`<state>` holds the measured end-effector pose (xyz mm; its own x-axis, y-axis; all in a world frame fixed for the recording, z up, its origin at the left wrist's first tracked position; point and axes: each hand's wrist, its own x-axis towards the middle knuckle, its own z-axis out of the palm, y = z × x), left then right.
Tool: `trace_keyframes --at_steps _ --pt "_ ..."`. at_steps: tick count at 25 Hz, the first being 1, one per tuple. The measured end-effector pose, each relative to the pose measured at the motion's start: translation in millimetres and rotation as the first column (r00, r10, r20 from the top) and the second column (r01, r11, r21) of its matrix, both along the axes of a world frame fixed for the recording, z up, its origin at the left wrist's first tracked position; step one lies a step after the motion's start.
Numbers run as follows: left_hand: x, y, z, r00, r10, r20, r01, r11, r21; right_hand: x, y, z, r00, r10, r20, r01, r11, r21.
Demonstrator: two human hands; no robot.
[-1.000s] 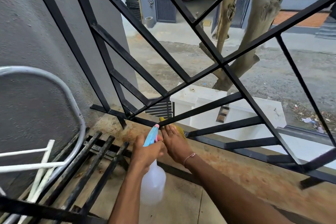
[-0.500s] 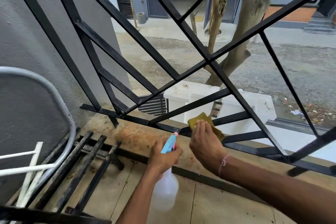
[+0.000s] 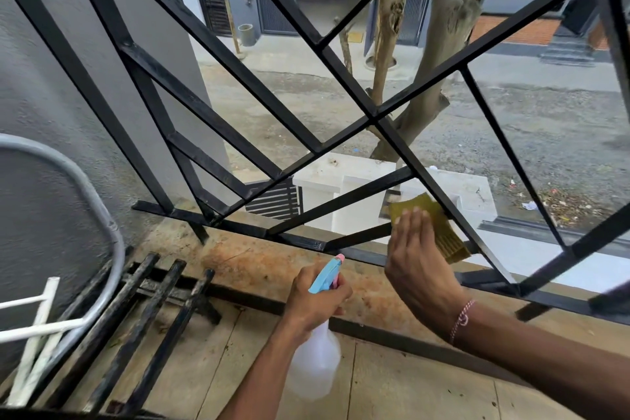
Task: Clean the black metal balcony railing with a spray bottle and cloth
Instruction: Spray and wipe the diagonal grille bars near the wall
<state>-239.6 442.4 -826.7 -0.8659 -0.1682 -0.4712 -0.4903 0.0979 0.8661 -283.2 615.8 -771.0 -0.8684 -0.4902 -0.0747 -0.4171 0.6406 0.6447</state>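
Observation:
The black metal railing (image 3: 344,68) of crossed diagonal bars fills the view, set on a rust-stained ledge. My right hand (image 3: 419,269) presses a yellow-green cloth (image 3: 433,225) flat against a lower diagonal bar, fingers straight. My left hand (image 3: 317,300) grips the neck of a clear spray bottle (image 3: 315,368) with a blue and pink trigger head (image 3: 325,274), held low over the floor, nozzle pointing up toward the railing.
A grey wall (image 3: 41,85) stands at the left with a bent grey pipe (image 3: 102,215) and white rods (image 3: 37,324). A loose black grate (image 3: 143,324) lies on the tiled floor. Beyond the bars are a street and a tree trunk (image 3: 439,54).
My right hand has slid the cloth up and to the right along the lower bars. My left hand with the bottle has shifted right with it.

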Motion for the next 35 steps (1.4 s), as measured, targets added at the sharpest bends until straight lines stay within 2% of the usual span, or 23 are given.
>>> trace_keyframes --at_steps 5,10,13,15,20,22,25,28,31,33,35 --pt "1.5 -7.2 -2.2 0.999 0.014 -0.032 -0.015 1.0 -0.023 -24.4 -39.9 -46.3 0.971 0.219 0.094 -0.212 0.974 -0.076" --pt "0.2 -21.7 -5.1 0.988 0.145 -0.047 -0.146 0.989 -0.008 -50.5 -87.5 -97.6 0.91 0.319 0.265 -0.212 0.907 -0.365" --pt "1.2 -27.1 -6.5 0.988 0.142 -0.062 -0.145 0.989 -0.04 -52.9 -81.5 -108.1 0.868 0.447 0.217 -0.315 0.832 -0.456" --pt "3.7 -24.9 -8.6 0.99 0.131 -0.047 -0.133 0.991 -0.034 -45.7 -57.9 -115.2 0.824 0.531 0.2 -0.398 0.792 -0.464" --pt "1.2 -12.0 -12.8 0.996 0.086 -0.005 -0.086 0.996 -0.035 -28.7 -1.7 -133.7 0.836 0.518 0.18 -0.401 0.802 -0.443" --pt "-1.0 -5.6 -13.4 0.998 0.06 -0.004 -0.06 0.998 -0.031 -23.3 6.4 -135.2 0.88 0.456 0.134 -0.352 0.815 -0.461" --pt "-2.0 -1.7 -18.5 0.999 0.052 0.005 -0.052 0.998 -0.047 -12.8 9.5 -118.2 0.982 0.127 0.137 -0.037 0.851 -0.524" --pt "-3.0 -2.0 -23.9 1.0 0.028 0.002 -0.028 0.998 -0.064 -0.9 9.0 -90.2 0.956 -0.117 0.27 0.21 0.915 -0.345" --pt "-2.0 -2.9 -26.3 1.0 0.012 -0.011 -0.012 0.998 -0.06 4.3 12.5 -55.1 0.92 -0.321 0.224 0.362 0.915 -0.176" --pt "-3.4 -3.9 -29.2 1.0 0.009 -0.015 -0.01 0.998 -0.07 4.3 19.0 -46.2 0.9 -0.395 0.185 0.425 0.888 -0.173" --pt "-6.1 -2.2 -29.8 1.0 -0.004 -0.001 0.004 0.996 -0.089 4.0 21.0 -50.8 0.895 -0.401 0.194 0.436 0.878 -0.198"
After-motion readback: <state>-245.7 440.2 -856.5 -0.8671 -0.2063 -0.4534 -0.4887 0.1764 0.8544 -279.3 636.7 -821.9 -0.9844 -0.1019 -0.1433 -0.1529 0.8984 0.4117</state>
